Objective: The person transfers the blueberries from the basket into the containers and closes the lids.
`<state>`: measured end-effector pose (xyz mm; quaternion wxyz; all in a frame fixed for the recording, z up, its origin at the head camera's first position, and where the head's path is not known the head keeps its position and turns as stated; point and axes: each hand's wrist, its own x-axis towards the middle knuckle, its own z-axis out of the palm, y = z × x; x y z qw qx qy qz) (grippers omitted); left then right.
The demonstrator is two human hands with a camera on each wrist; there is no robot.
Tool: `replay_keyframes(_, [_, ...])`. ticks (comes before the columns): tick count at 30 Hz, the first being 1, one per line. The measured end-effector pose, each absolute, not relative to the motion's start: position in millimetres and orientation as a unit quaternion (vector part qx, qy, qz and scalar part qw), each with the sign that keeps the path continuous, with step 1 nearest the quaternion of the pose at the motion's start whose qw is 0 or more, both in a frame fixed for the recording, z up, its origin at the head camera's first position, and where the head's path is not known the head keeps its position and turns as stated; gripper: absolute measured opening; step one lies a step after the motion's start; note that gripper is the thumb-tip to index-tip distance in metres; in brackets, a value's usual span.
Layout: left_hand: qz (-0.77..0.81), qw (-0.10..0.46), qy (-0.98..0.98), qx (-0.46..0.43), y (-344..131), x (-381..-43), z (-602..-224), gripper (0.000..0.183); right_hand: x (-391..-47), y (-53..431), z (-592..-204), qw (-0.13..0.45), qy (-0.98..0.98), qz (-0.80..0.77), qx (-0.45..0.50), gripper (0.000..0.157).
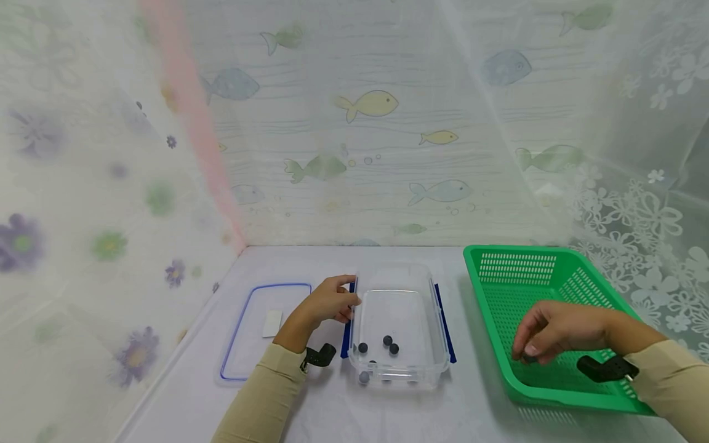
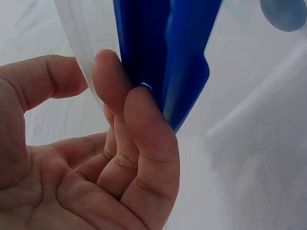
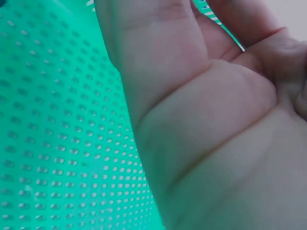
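Observation:
A clear plastic container point(image 1: 396, 314) with blue side latches stands in the middle of the table. Several small dark balls point(image 1: 387, 340) lie inside it, towards the near end. At its left side, my left hand point(image 1: 332, 300) grips the wall, with curled fingertips against the blue latch point(image 2: 165, 52) in the left wrist view. My right hand point(image 1: 565, 332) is inside the green basket point(image 1: 501, 344) and pinches a small dark ball point(image 1: 530, 358), mostly covered by the fingers. The right wrist view shows the curled fingers but not the ball.
Left of the container lies a clear lid point(image 1: 244, 332) with a blue seal, a small white rectangle point(image 1: 272, 323) showing on it. The perforated basket takes up the right side of the white table point(image 1: 443, 418). Patterned translucent curtains point(image 1: 354, 141) enclose the back and sides.

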<state>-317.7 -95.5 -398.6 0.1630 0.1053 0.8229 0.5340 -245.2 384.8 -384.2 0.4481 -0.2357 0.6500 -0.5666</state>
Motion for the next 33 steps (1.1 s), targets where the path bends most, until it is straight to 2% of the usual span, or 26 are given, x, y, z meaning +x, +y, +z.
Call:
replay_keyframes(4, [0.533, 0.165, 0.823, 0.104, -95.9, -317.2, -397.7, 0.074, -247.5, 384.4, -378.5, 0.437, 0.648, -0.569, -0.255, 0.032])
replay_keyframes(13, [0.528, 0.165, 0.827, 0.102, -95.3, -315.3, -394.8, 0.074, -252.7, 381.3, -360.8, 0.394, 0.695, -0.534, -0.277, 0.027])
replay_keyframes(21, [0.529, 0.166, 0.826, 0.103, -95.8, -315.7, -395.6, 0.073, -258.0, 373.2, -349.5, 0.379, 0.705, -0.516, -0.304, 0.027])
replay_keyframes(33, [0.531, 0.164, 0.824, 0.107, -95.4, -316.2, -396.8, 0.076, -269.3, 343.4, -336.4, 0.338, 0.728, -0.500, -0.326, 0.025])
